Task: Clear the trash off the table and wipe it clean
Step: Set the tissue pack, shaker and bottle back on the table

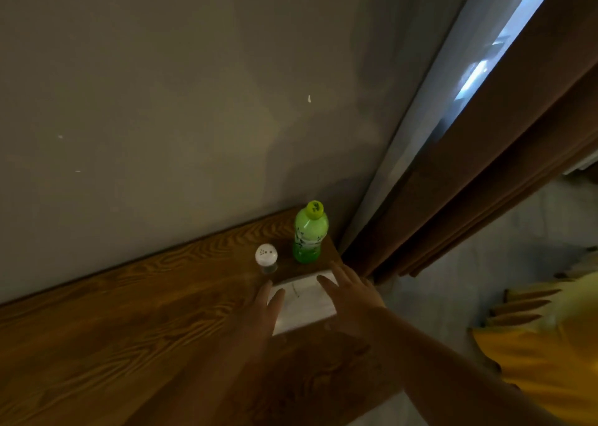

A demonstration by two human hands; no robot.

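left hand (270, 299) and right hand (351, 291) flat, fingers spread, on white cloth (305, 304)

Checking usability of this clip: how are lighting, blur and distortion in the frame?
Head view: dim and warm, daylight only through the window gap; both hands on the white tissue pack are slightly motion-blurred; wide-angle tilt slants wall and wooden table.

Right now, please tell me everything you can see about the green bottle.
The bottle is clear green plastic with a yellow-green cap, which is on. A pale label with dark marks wraps its middle; green shows below it. It stands upright near the far corner of the wooden table, close to the wall and the curtain. A small shaker stands to its left, apart from it. Neither hand touches it.
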